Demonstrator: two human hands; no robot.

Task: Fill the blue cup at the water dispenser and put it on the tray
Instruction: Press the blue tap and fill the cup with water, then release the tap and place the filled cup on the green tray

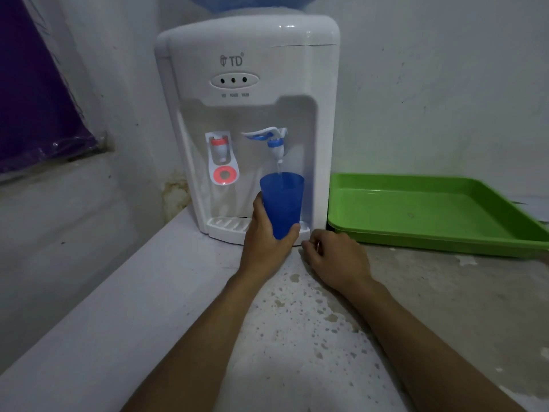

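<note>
My left hand (269, 242) grips the lower part of the blue cup (283, 200) and holds it upright under the blue tap (274, 144) of the white water dispenser (249, 69). The tap's lever is flipped up and a thin stream of water runs into the cup. My right hand (332, 257) rests on the counter just right of the drip tray, fingers curled, holding nothing. The green tray (430, 233) lies on the counter to the right of the dispenser, with nothing in it.
A red hot-water tap (221, 150) sits left of the blue one. The white drip tray (228, 226) is under the cup. The stained counter (297, 337) stretches toward me. A purple sheet (35, 99) hangs on the left wall.
</note>
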